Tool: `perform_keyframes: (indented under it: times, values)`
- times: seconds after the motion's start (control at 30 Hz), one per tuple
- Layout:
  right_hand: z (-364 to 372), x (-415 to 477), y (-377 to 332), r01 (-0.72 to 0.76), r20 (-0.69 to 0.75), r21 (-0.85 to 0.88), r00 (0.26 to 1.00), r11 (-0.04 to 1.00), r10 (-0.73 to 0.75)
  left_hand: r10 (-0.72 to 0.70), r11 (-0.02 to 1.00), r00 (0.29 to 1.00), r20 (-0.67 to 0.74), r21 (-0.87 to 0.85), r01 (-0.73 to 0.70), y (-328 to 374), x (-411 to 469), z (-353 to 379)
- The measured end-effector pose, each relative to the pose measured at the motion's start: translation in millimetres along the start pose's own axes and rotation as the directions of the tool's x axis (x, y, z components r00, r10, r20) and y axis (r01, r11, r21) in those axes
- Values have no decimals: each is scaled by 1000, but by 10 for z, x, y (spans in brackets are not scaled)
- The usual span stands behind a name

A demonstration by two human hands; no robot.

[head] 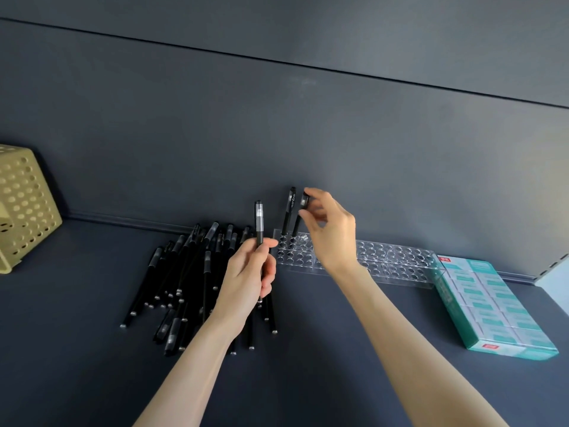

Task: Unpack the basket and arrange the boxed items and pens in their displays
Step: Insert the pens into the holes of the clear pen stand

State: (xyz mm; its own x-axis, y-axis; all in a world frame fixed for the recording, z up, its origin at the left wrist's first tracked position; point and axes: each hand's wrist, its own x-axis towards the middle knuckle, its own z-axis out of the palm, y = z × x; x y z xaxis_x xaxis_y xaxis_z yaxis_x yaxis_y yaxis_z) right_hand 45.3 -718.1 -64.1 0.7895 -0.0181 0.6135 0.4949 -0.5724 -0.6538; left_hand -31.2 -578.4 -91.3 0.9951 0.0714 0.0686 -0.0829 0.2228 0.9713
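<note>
A clear acrylic pen rack (397,260) with rows of round holes stands against the back wall. One black pen (288,211) stands upright in a hole at its left end. My right hand (329,232) pinches the top of a second black pen (300,215) that stands in the neighbouring hole. My left hand (249,278) holds another black pen (259,223) upright, just left of the rack. A heap of several black pens (184,278) lies on the dark shelf to the left.
A yellow perforated basket (24,204) lies tipped at the far left. A teal display box of small boxed items (492,306) sits right of the rack. The dark back wall rises directly behind the rack.
</note>
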Motion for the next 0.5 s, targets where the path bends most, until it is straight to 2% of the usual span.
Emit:
perform_keyframes:
  times: [0.07, 0.17, 0.23, 0.33, 0.5]
  values:
    - [-57, -31, -31, -14, -2, 30, 1000, 999, 14, 15, 1000, 999, 48, 22, -16, -5, -16, -4]
    - [-199, -120, -100, -90, -21, 171, 995, 981, 95, 4, 999, 988, 151, 50, -12, -4, -40, 12]
    - [-297, -188, -171, -187, 89, 298, 982, 936, 167, -14, 999, 976, 216, 49, 4, 1, -62, 43]
    - [-403, -269, -243, -254, 257, 413, 954, 875, 156, -33, 999, 957, 289, 46, 21, 4, -103, 105]
    - [-506, -307, -275, -256, 280, 464, 951, 848, 134, -35, 996, 950, 310, 87, 8, 4, -136, 193]
